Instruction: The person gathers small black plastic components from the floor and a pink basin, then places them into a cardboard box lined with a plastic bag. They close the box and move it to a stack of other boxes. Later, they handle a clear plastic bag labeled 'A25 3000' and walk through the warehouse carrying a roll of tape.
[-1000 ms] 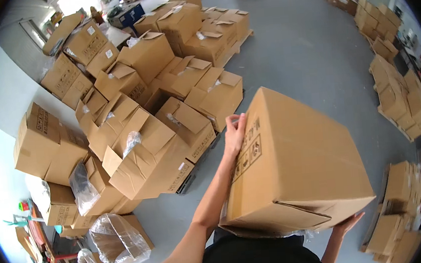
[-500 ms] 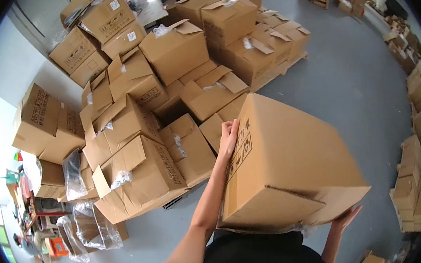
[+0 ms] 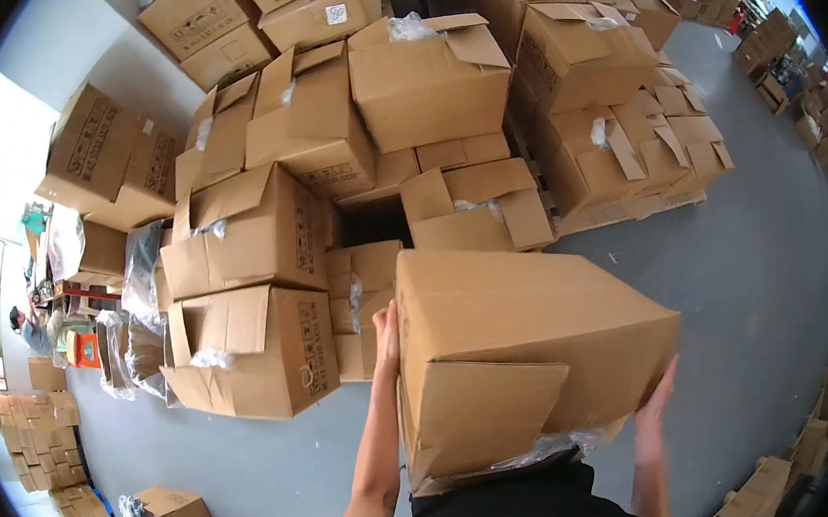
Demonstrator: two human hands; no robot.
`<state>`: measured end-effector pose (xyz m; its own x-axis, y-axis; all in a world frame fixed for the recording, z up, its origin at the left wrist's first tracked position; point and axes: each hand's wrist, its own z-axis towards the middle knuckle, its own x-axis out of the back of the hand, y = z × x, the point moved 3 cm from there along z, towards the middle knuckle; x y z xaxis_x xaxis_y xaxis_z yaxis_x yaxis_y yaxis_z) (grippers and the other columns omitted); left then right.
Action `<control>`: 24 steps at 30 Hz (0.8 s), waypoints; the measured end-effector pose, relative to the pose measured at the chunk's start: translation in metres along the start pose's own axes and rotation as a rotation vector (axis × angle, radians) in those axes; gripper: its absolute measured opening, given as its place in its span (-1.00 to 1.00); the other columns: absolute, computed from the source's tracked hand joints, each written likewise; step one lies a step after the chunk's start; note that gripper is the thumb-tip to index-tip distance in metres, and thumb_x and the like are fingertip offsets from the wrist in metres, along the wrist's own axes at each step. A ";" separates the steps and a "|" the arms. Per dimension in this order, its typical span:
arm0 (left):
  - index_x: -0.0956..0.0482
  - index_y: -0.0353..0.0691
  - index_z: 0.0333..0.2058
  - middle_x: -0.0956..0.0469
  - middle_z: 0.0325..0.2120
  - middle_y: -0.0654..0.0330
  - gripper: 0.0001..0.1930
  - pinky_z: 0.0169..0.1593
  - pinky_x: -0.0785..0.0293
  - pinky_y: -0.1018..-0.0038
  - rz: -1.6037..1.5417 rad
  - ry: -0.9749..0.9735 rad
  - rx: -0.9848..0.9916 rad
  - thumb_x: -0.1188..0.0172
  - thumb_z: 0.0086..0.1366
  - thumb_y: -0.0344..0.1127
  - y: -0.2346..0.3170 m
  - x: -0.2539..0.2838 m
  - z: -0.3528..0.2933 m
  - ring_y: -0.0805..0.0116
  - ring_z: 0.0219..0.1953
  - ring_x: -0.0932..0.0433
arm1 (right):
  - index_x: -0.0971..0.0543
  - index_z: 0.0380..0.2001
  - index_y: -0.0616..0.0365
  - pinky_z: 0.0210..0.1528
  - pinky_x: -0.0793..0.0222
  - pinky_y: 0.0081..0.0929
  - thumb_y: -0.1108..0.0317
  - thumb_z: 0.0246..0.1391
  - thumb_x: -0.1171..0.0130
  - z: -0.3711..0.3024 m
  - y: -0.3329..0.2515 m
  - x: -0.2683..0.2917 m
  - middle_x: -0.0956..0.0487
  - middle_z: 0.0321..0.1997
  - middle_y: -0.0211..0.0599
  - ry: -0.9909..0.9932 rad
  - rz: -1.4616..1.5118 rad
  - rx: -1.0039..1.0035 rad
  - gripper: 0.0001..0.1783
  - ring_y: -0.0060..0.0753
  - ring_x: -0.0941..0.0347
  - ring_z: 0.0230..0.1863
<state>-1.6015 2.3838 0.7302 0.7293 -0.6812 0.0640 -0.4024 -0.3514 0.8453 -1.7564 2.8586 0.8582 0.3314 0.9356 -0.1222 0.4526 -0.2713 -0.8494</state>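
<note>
A large brown cardboard box [image 3: 537,317] is held up against the front of my body, with a loose flap and crinkled clear plastic [image 3: 558,446] at its near side. My left hand [image 3: 387,335] presses on the box's left side, fingers partly hidden by its edge. On the other side, my right hand [image 3: 657,397] grips the lower right edge, its fingertips turned against the cardboard. Just beyond the held box lies a box with folded flaps [image 3: 474,209] in the stack. A dark gap [image 3: 372,223] opens among the stacked boxes to its left.
Stacked cardboard boxes [image 3: 244,337] with half-raised flaps stand left and ahead. More boxes rest on a pallet [image 3: 627,212] at the far right. Grey floor [image 3: 733,299] runs along the right. At the far left a person [image 3: 35,333] is near an orange stool [image 3: 82,350].
The view has swung to the right relative to the held box, which now sits lower and squarer to the stack. Both hands remain on it.
</note>
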 end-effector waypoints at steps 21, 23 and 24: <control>-0.05 -0.24 0.21 -0.29 0.07 0.12 -0.36 0.14 -0.19 0.37 0.027 0.003 -0.073 0.28 0.33 0.12 0.205 -0.016 0.268 0.27 0.10 -0.26 | 0.02 0.25 0.28 0.25 0.01 -0.28 -0.27 0.07 0.16 0.261 0.024 -0.399 -0.09 0.29 0.02 -0.472 -0.966 0.105 -0.07 -0.07 -0.01 0.30; -0.02 -0.27 0.21 -0.19 0.14 0.03 -0.36 0.17 -0.11 0.35 0.096 0.133 -0.147 0.17 0.32 0.05 0.194 -0.021 0.245 0.18 0.17 -0.17 | -0.01 0.23 0.27 0.19 -0.09 -0.19 -0.29 0.08 0.23 0.220 0.031 -0.403 -0.14 0.25 0.00 -0.407 -0.710 -0.143 -0.09 -0.07 -0.08 0.26; 0.00 -0.29 0.22 -0.14 0.18 -0.02 -0.35 0.19 -0.08 0.34 0.129 0.207 -0.183 0.12 0.31 0.01 0.187 -0.019 0.236 0.14 0.21 -0.12 | -0.06 0.22 0.25 0.15 -0.14 -0.09 -0.30 0.07 0.24 0.221 0.045 -0.402 -0.19 0.22 -0.02 -0.355 -0.636 -0.124 -0.10 -0.10 -0.14 0.22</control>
<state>-1.8213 2.1797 0.7625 0.7834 -0.5610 0.2674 -0.4061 -0.1365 0.9036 -2.0524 2.5199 0.7558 -0.3041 0.9319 0.1976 0.5656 0.3435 -0.7498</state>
